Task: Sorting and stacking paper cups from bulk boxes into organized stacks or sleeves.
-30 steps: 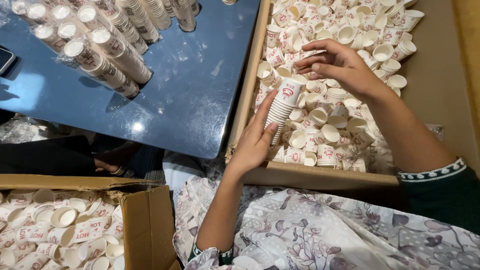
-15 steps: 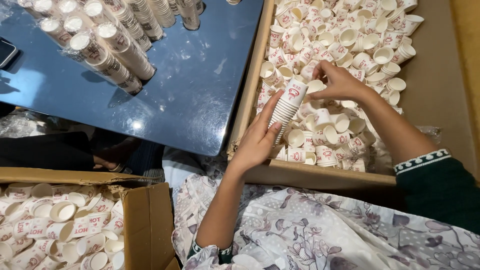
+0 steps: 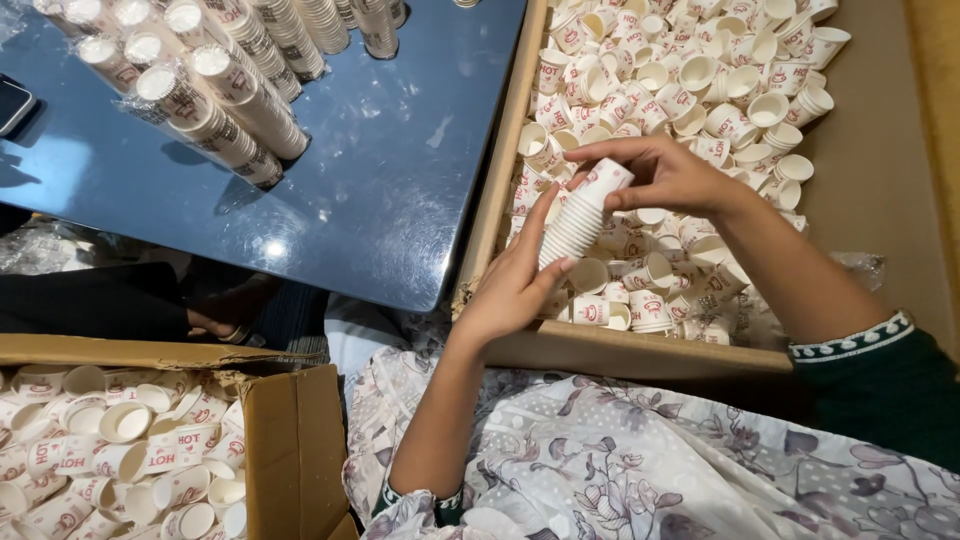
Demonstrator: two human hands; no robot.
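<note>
While the left hand (image 3: 510, 285) cups the lower end of a nested stack of small paper cups (image 3: 583, 214), the right hand (image 3: 668, 175) closes around its upper end, fingers curled over the top cup. Both hands are clamped on the same stack, which is held tilted above the near part of a large cardboard box (image 3: 610, 350). The box holds a loose heap of white paper cups with red print (image 3: 690, 90), lying in all orientations; the far right of its floor is bare cardboard.

To the left of the box sits a glossy blue table (image 3: 400, 180). On its far side lie several long sleeves of stacked cups wrapped in clear film (image 3: 215, 95), laid side by side. A dark phone (image 3: 12, 100) shows at the table's left edge.

At lower left, a second open carton (image 3: 290, 440) contains more loose cups. A floral-patterned cloth (image 3: 640, 460) covers the person's lap.
</note>
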